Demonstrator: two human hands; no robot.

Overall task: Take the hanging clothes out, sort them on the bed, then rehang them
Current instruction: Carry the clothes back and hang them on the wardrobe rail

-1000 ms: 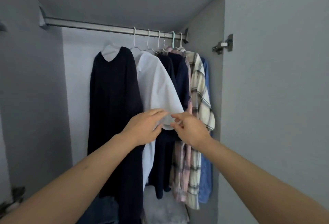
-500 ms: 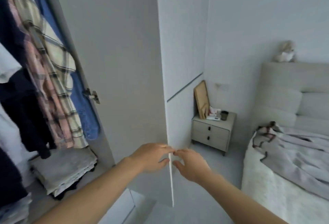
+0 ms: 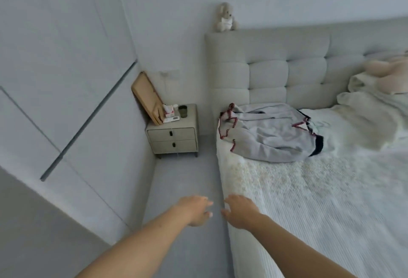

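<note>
Nightstand [image 3: 174,138] stands in the corner, a wooden board [image 3: 147,98] leaning on it. My left hand [image 3: 194,210] hangs over the floor, fingers loosely spread, holding nothing. My right hand [image 3: 239,211] (likewise relaxed, empty) hovers at the bed [image 3: 309,200] edge. A grey garment [image 3: 269,134] lies crumpled near the headboard [image 3: 276,68].

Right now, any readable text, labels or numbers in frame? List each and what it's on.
None readable.
Small red and white box on the nightstand: red markings, too blurred to read.
Flat white item beside it: too small to tell.
Grey garment on the bed: red stitching only, no lettering visible.
</note>
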